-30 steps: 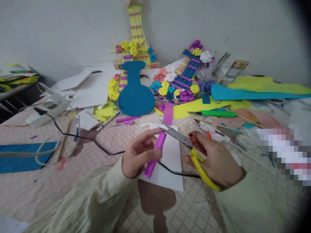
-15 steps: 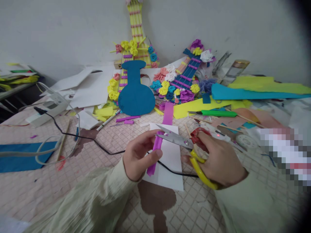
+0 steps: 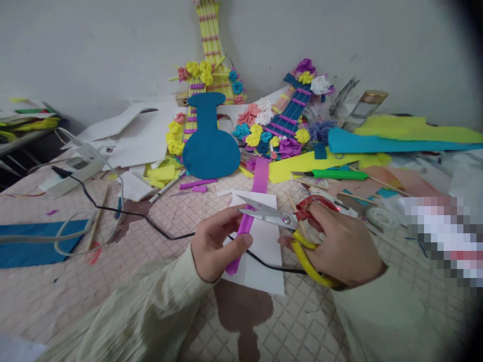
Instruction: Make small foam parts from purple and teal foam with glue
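Note:
My left hand (image 3: 217, 246) pinches a folded strip of purple crepe paper (image 3: 241, 239) between thumb and fingers, its lower end hanging below the thumb. In my right hand (image 3: 339, 246) is a pair of scissors (image 3: 287, 219) with one red and one yellow handle, my fingers through the loops. Their blades are parted at the strip's upper end, with the lower blade crossing it. Beneath both hands lies a white sheet of paper (image 3: 264, 251), and a black cable (image 3: 264, 264) runs across it. A flat purple strip (image 3: 260, 176) lies just beyond the sheet.
A blue guitar-shaped cutout (image 3: 211, 151) leans at the back before decorated paper guitars (image 3: 287, 118). Right of it are a green-handled knife (image 3: 339, 175), a tape roll (image 3: 382, 218) and a glass jar (image 3: 366, 108). On the left lie a power strip (image 3: 75, 171) and blue paper (image 3: 37, 251).
The scissors have shifted slightly left and down across the purple strip, with the blades still parted. My left hand keeps its grip in nearly the same place.

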### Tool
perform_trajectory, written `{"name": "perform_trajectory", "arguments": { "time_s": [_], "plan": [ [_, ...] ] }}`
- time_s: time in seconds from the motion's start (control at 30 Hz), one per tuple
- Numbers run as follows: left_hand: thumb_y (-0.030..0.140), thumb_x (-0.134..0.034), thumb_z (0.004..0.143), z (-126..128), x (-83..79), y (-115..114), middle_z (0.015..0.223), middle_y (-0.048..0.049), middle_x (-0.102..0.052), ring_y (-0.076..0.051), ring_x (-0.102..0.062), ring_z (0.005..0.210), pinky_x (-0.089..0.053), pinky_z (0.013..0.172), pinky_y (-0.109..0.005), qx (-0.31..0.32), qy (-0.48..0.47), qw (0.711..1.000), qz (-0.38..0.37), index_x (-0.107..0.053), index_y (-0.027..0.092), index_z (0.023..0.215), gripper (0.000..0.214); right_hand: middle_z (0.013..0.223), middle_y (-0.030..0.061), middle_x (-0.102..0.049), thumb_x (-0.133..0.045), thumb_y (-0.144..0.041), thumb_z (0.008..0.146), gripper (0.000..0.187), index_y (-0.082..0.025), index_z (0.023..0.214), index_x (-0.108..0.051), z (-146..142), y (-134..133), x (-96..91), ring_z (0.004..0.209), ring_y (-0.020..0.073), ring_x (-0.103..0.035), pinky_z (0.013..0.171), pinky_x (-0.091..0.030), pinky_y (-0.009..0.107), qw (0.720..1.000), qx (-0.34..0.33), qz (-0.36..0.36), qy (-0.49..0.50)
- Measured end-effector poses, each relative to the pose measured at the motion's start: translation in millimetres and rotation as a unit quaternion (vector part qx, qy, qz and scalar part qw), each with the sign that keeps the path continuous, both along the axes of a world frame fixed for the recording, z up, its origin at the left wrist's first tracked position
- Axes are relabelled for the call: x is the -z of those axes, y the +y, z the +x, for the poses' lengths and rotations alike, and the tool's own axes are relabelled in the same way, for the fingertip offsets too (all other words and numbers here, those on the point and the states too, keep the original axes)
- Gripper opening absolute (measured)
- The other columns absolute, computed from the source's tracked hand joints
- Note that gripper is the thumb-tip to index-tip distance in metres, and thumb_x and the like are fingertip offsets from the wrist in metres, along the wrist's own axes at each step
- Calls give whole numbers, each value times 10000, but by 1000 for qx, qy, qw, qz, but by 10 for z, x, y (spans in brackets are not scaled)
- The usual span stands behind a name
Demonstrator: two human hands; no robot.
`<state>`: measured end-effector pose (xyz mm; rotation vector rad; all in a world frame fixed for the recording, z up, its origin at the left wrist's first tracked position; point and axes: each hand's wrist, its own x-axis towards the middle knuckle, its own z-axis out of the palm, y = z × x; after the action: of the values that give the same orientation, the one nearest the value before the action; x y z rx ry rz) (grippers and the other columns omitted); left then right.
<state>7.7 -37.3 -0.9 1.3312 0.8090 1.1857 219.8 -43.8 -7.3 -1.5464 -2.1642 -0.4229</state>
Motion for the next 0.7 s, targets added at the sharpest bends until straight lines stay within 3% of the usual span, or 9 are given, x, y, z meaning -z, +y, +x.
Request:
{"name": "perform_trajectory", "arguments": {
  "time_s": [0.37, 0.7],
  "plan": [
    [212, -652, 656, 6, -39, 20, 584, -8, -591, -100, -490, 512, -412, 514, -232, 12, -15, 1000, 1, -652, 154, 797, 152, 600, 24, -551, -433, -706, 645, 530, -182, 720, -450, -13, 6, 6, 543, 206, -577, 450, -328, 280, 999, 27, -41, -15],
    [211, -640, 674, -1, -68, 15, 598, 1, -581, -99, -483, 522, -404, 538, -238, 37, -24, 999, -4, -657, 166, 817, 151, 548, 18, -536, -441, -689, 656, 508, -182, 675, -452, -9, -2, 8, 498, 187, -560, 438, -317, 272, 1000, 20, -17, -15]
  ]
}}
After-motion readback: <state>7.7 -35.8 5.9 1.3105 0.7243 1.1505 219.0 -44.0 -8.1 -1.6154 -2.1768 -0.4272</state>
